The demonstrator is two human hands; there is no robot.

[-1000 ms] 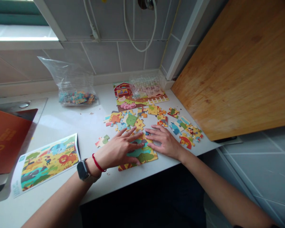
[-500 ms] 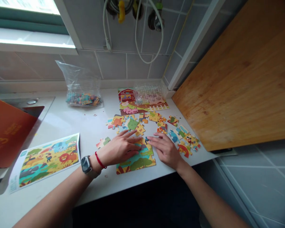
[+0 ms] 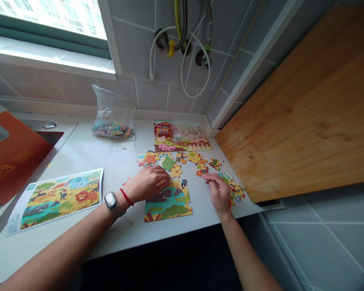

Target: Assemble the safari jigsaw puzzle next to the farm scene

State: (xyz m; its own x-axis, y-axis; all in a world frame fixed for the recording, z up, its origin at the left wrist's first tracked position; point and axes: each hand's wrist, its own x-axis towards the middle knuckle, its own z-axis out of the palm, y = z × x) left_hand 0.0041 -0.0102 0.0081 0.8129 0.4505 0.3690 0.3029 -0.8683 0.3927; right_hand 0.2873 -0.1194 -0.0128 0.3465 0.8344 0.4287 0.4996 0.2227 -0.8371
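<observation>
A partly joined jigsaw section with green, teal and yellow artwork lies near the counter's front edge. My left hand, with a watch and a red string at the wrist, rests on its upper left corner with the fingers curled down; what is under them is hidden. My right hand is to the right of the section, its fingers pinched together beside loose pieces. I cannot see whether it holds a piece. More loose pieces lie just beyond both hands.
A printed reference picture lies to the left, next to an orange box lid over a sink. A plastic bag of pieces and a farm picture sit by the tiled wall. A big wooden board leans at the right.
Both hands were flat on the joined section. The left hand has curled at its upper left corner. The right hand has slid off to the right and pinched. The camera has tilted up.
</observation>
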